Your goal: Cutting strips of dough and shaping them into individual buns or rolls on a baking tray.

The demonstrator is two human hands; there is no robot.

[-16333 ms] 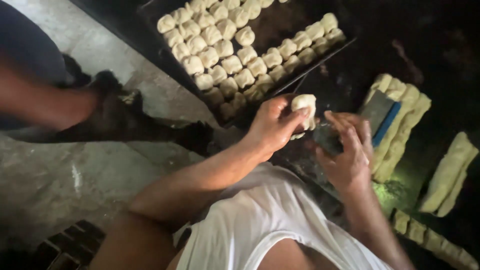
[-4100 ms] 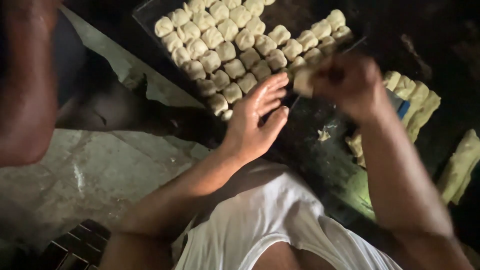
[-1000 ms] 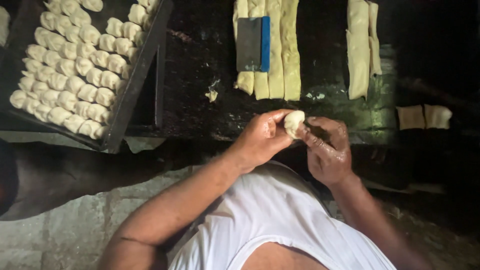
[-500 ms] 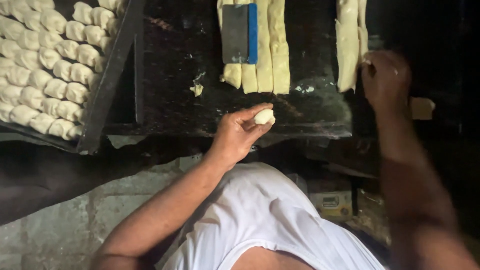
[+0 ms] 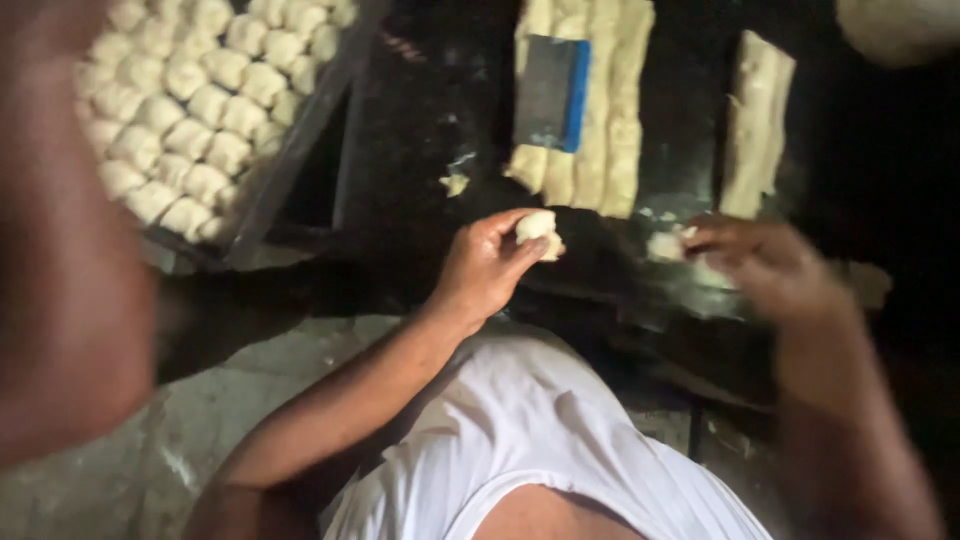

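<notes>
L hand (image 5: 487, 268) pinching a small pale dough lump (image 5: 537, 227); R hand (image 5: 765, 262) on a 2nd piece.

L fingers closed on the lump, held above the dark worktop (image 5: 420, 120) edge. R hand blurred, well apart, fingertips at another small pale dough bit (image 5: 665, 245); grip can't tell. Behind: long pale dough strips (image 5: 610, 110) w/ a blue-handled metal scraper (image 5: 552, 95) on top; dark tray (image 5: 300, 140) of dough balls (image 5: 200, 100) far left.

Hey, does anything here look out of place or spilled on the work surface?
Only a stray dough scrap lying alone on the dark table, left of the dough strips. Otherwise, nothing odd: the left hand holds a dough piece.
</notes>
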